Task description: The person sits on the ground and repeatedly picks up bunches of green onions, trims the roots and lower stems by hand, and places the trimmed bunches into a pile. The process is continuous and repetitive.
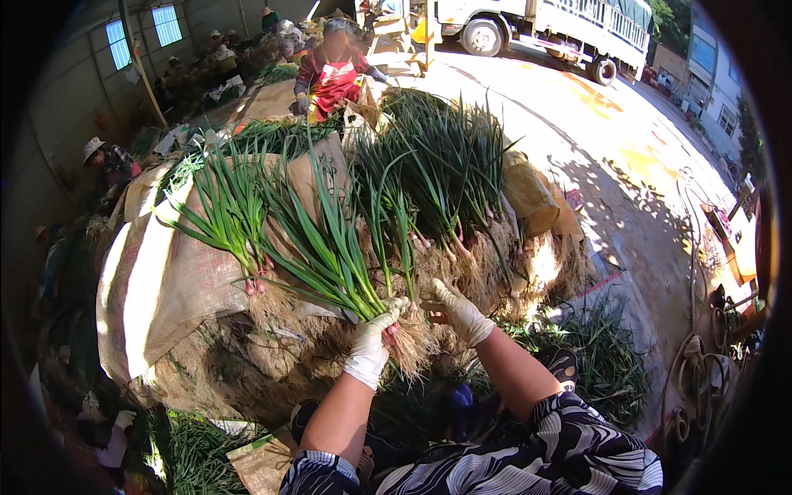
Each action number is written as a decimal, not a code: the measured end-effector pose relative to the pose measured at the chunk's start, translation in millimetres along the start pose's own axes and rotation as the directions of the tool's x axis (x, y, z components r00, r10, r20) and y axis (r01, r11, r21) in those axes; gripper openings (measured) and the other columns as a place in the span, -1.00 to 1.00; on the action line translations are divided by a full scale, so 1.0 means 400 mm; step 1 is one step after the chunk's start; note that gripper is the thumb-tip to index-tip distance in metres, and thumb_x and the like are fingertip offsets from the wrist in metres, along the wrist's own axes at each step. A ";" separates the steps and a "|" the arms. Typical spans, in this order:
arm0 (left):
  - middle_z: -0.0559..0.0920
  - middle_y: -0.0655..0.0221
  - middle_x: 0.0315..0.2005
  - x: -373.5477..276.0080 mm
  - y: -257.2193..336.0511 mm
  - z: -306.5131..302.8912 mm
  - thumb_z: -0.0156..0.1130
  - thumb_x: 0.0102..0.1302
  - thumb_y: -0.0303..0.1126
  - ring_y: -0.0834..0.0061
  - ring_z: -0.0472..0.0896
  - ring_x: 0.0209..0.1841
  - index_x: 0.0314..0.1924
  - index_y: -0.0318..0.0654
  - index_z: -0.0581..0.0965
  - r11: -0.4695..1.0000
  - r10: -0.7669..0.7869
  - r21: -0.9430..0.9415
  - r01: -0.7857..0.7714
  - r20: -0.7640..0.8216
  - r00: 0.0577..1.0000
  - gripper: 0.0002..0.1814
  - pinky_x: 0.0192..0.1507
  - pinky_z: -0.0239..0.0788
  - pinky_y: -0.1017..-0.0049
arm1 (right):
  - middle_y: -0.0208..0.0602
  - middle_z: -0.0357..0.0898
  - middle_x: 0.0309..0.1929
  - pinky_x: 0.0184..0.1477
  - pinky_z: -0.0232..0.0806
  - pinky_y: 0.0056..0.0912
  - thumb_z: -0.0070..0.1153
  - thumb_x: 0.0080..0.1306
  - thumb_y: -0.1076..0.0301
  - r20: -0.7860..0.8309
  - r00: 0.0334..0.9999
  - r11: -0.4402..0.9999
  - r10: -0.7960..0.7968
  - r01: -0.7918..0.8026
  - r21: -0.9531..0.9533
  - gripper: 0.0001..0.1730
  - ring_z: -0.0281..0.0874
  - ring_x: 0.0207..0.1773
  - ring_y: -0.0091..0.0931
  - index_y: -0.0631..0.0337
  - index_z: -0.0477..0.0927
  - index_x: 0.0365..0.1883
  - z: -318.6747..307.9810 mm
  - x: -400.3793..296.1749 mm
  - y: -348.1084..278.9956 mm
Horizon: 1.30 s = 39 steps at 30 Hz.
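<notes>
My left hand point(371, 343), in a pale glove, grips a bunch of young green garlic plants point(340, 266) just above their pinkish bulbs. The long leaves point up and away, and the tangled pale roots point(411, 346) hang below my fingers. To the right, my gloved right hand point(459, 312) is raised with its fingers apart and partly curled, and I see nothing in it. Its fingertips are close to a few thin stalks point(408, 266). A smaller bunch point(238, 216) lies on the woven sack point(192, 266) at left. Beyond my right hand a large heap of similar plants point(439, 154) rests roots towards me.
Cut leaves point(594, 352) litter the ground at right, beside a dark shoe point(560, 365). Opposite me is a person in a red apron point(337, 83); others work at left, one with a gloved hand point(125, 419) at lower left. A truck point(544, 31) stands behind.
</notes>
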<state>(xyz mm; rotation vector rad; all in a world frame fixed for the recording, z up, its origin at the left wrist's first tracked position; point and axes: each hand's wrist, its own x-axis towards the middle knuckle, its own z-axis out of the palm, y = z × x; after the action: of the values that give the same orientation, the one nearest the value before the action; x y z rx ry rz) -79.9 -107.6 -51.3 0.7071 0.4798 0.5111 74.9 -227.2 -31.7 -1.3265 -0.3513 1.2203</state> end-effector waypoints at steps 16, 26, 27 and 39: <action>0.49 0.37 -0.29 -0.103 0.075 -0.087 0.12 0.18 -0.54 0.52 0.48 -0.39 -0.17 -0.21 0.50 0.805 0.133 -0.578 0.133 0.395 0.909 -0.81 -0.24 0.25 0.41 | -0.34 0.48 0.00 0.02 0.36 -0.48 0.01 0.40 0.35 0.022 0.816 0.814 -0.578 0.578 -0.052 -0.58 0.46 -0.06 -0.53 0.21 0.35 0.20 0.153 0.067 -0.130; 0.46 0.52 -0.39 -0.137 0.087 -0.078 0.21 0.13 -0.44 0.66 0.44 -0.50 -0.31 -0.17 0.43 0.786 0.130 -0.607 0.119 0.350 0.928 -0.85 -0.31 0.24 0.48 | -0.25 0.29 0.25 0.26 0.21 -0.39 0.15 0.28 0.51 0.220 0.875 0.872 -0.431 0.341 0.350 -0.24 0.29 0.24 -0.48 0.16 0.05 0.36 0.307 0.078 -0.005; 0.47 0.51 -0.39 -0.136 0.087 -0.080 0.20 0.13 -0.44 0.65 0.44 -0.50 -0.30 -0.17 0.43 0.769 0.131 -0.625 0.136 0.362 0.923 -0.85 -0.31 0.24 0.48 | -0.28 0.32 0.23 0.22 0.25 -0.45 0.14 0.28 0.51 0.213 0.854 0.835 -0.474 0.359 0.418 -0.17 0.36 0.17 -0.48 0.15 -0.04 0.41 0.312 0.066 -0.021; 0.58 0.31 -0.40 -0.128 0.066 -0.096 0.26 0.16 -0.44 0.47 0.53 -0.46 -0.26 -0.23 0.54 0.917 0.072 -0.393 0.075 0.345 0.936 -0.86 -0.21 0.37 0.37 | -0.11 0.58 -0.40 -0.30 0.37 -0.12 -0.05 0.39 0.06 -0.124 0.739 0.458 -0.662 0.268 -0.848 -0.71 0.56 -0.35 -0.18 0.07 0.53 -0.26 0.223 0.064 0.025</action>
<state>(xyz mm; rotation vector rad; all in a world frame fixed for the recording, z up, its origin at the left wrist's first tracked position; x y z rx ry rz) -148.9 -101.8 -45.8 0.3872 0.0289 0.4493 10.0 -160.6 -24.7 -2.0297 -0.9501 0.1683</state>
